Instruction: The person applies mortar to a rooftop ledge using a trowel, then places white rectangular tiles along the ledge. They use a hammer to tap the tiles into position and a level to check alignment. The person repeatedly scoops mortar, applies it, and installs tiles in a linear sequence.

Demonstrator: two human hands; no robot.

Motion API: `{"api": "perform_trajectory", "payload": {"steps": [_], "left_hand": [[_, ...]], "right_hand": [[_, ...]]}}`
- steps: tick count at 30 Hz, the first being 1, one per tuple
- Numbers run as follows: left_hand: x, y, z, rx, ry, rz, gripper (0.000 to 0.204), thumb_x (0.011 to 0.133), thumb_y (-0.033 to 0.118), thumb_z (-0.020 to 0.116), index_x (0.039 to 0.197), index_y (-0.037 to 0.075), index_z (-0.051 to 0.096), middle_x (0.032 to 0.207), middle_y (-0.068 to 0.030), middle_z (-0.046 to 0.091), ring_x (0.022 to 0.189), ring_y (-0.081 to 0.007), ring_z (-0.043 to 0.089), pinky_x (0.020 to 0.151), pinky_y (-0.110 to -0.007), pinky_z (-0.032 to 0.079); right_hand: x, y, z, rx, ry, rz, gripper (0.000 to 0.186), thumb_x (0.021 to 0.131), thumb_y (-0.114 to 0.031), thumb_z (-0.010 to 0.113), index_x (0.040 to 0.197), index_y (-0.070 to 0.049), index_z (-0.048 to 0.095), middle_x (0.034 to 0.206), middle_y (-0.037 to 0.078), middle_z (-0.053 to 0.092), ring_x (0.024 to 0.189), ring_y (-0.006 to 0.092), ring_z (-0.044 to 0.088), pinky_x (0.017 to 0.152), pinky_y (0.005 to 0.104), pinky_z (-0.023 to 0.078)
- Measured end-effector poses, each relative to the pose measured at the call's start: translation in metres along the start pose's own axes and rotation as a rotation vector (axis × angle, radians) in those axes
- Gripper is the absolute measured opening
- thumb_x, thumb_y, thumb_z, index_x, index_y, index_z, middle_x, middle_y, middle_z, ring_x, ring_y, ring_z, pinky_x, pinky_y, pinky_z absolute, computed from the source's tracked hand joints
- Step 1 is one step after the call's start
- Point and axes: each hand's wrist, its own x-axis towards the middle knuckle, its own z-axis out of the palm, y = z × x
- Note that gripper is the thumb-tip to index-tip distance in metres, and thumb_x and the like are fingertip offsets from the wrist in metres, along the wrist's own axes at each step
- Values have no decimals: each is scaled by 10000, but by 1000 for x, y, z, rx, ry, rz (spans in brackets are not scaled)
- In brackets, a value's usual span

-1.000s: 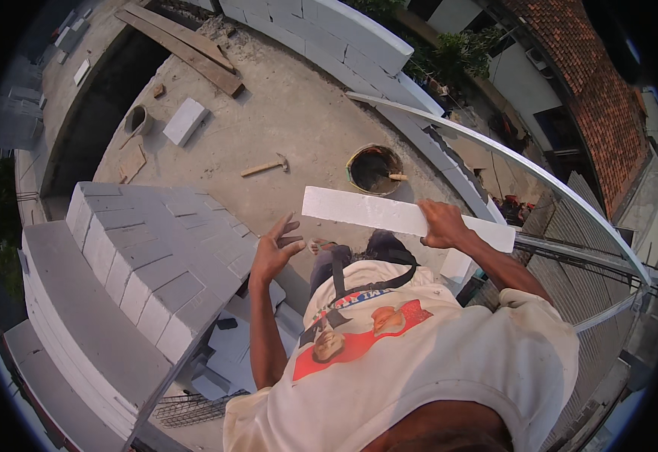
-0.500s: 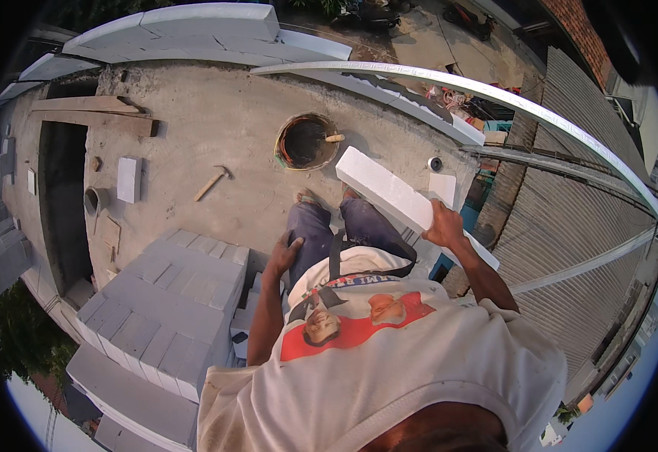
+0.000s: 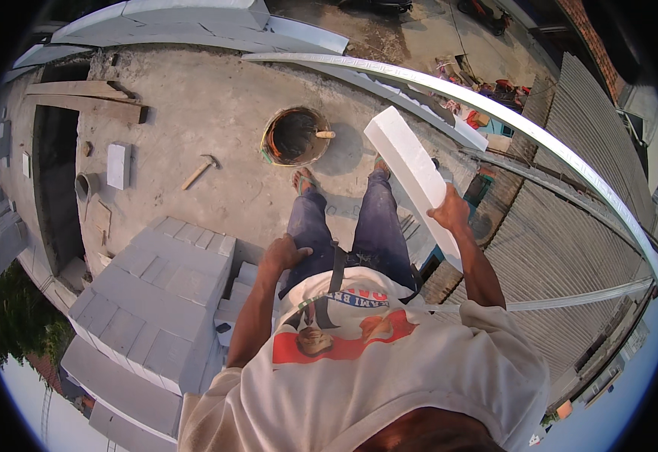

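My right hand (image 3: 451, 209) grips the lower part of a long white lightweight concrete block (image 3: 412, 162), held aslant in the air to the right of my legs. Its upper end points away from me. On my thigh, near the hip, rests my left hand (image 3: 287, 253) with its thumb out and nothing in it. Beyond my feet stands a round bucket (image 3: 270, 156) with grey, wet-looking stuff inside. A tool's light wooden handle (image 3: 325, 134) sticks over its right rim; the rest of that tool is hard to make out.
A hammer (image 3: 199, 172) lies on the concrete floor, left of the bucket. Farther left are a single block (image 3: 119, 166), wooden planks (image 3: 91, 109) and a dark floor opening (image 3: 56, 188). Stacked blocks (image 3: 152, 290) stand near my left. A pale curved beam (image 3: 449, 80) passes the right edge above corrugated roofing (image 3: 562, 226).
The block has swung steeper and moved right with my right hand, now covering most of the white sheet and roll behind it. My feet have moved farther apart. My left hand stays on the thigh.
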Motion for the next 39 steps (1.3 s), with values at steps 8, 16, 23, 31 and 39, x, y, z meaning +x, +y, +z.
{"api": "perform_trajectory", "payload": {"steps": [8, 16, 23, 31, 39], "left_hand": [[-28, 94, 97, -43, 146, -67, 524, 1036, 512, 561, 1148, 17, 690, 1039, -314, 735, 1033, -483, 709, 908, -557, 548], [-70, 182, 137, -216, 61, 122, 396, 985, 465, 634, 982, 77, 712, 838, -242, 727, 782, -476, 713, 743, -572, 563], [34, 229, 138, -222, 214, 139, 426, 918, 471, 758, 932, 57, 656, 942, -154, 720, 1030, -374, 690, 952, -506, 512], [257, 251, 150, -254, 616, 217, 1043, 781, 410, 886, 1629, 174, 327, 1690, -244, 204, 1509, -551, 276, 1175, -642, 355], [419, 238, 138, -218, 809, 267, 1099, 741, 401, 914, 1649, 250, 313, 1733, -216, 144, 1529, -565, 235, 1164, -685, 348]], "right_hand": [[163, 46, 21, 24, 20, -110, 782, 670, -276, 879, 1290, -34, 468, 1225, 248, 667, 1062, 467, 702, 925, 544, 559], [279, 65, -7, -142, 214, -301, 1002, 660, -343, 914, 1489, 9, 475, 1357, 319, 617, 1225, 451, 645, 1068, 491, 507], [360, 73, -5, 0, 22, -359, 890, 744, -295, 858, 1516, -43, 492, 1467, 216, 578, 1372, 371, 556, 1137, 426, 460], [388, 34, -37, -227, 210, -478, 1045, 681, -378, 921, 1540, 1, 463, 1438, 301, 581, 1300, 435, 605, 1131, 502, 470], [432, 16, -19, -105, 414, -638, 1119, 564, -250, 947, 1580, -198, 479, 1222, 239, 739, 1102, 388, 732, 1039, 459, 543]]}}
